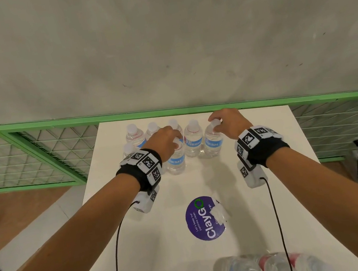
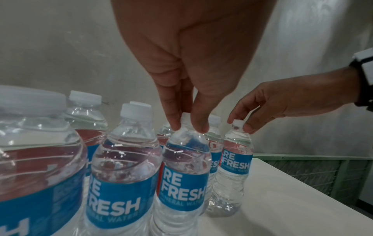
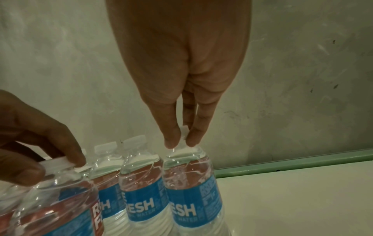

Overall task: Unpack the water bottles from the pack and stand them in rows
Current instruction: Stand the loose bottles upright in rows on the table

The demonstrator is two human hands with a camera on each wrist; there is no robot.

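From your head camera, your left hand (image 1: 166,141) pinches the cap of a front-row bottle (image 1: 176,159) at about 12 o'clock on the white table (image 1: 263,192), and your right hand (image 1: 229,123) pinches the cap of the end bottle (image 1: 213,141) at 1 o'clock, the rightmost of the back row. Both bottles stand upright on the table among the other standing bottles (image 1: 193,140). The pack (image 1: 263,268) with the remaining bottles lies at 5 o'clock by the near edge, blurred.

Your left wrist camera shows what the head view hides: fingertips (image 2: 174,123) closed on either side of the cap, and blue "REFRESH mineral water" labels in full. It also catches your right hand (image 2: 282,102) at 3 o'clock, touching its cap. Your right wrist camera shows two fingertips (image 3: 172,140) clamping that cap, with your left hand (image 3: 36,140) at 9 o'clock.

Only the head view shows the purple round sticker (image 1: 203,218) near the table's centre with a crumpled white scrap (image 1: 220,214) on its right edge. A green rail (image 1: 192,107) and wire mesh panels (image 1: 25,158) run behind the table, below a grey concrete wall (image 1: 158,34).
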